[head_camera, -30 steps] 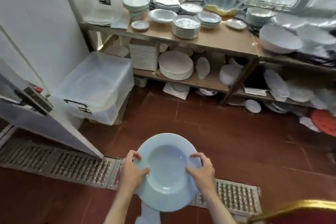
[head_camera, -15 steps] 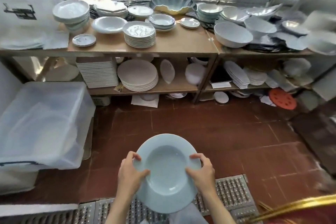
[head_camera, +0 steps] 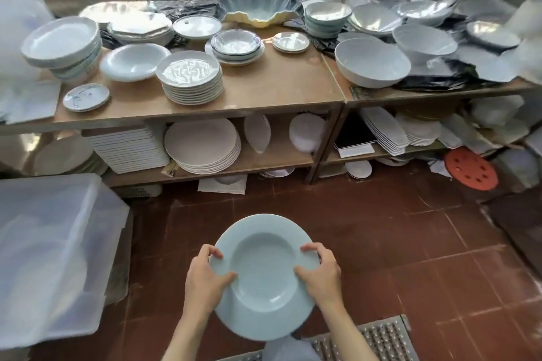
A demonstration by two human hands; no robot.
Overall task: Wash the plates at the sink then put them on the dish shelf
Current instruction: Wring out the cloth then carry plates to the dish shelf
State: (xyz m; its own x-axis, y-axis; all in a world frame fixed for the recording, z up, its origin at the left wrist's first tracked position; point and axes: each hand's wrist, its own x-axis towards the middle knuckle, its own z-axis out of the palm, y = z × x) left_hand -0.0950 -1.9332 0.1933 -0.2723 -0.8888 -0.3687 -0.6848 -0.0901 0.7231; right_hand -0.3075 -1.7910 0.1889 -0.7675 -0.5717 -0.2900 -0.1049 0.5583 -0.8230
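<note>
A pale blue deep plate [head_camera: 264,275] with a wide rim is held level in front of me above the red tile floor. My left hand [head_camera: 205,281] grips its left rim, thumb on top. Its right rim is gripped the same way by my right hand [head_camera: 321,275]. Ahead stands the wooden dish shelf [head_camera: 278,88], its top crowded with stacks of white plates [head_camera: 190,79] and bowls [head_camera: 371,63]. A single matching deep plate [head_camera: 135,61] lies on the shelf's left part. The lower shelf holds more stacked plates [head_camera: 202,143].
A clear plastic storage box [head_camera: 50,258] stands on the floor at the left. A metal drain grate [head_camera: 378,340] runs along the floor at the bottom. A red round disc [head_camera: 470,168] leans under the right shelf. Windows run behind the shelf.
The view has swung right and closer to the shelf, which now fills the upper frame. Both hands keep the same hold on the plate.
</note>
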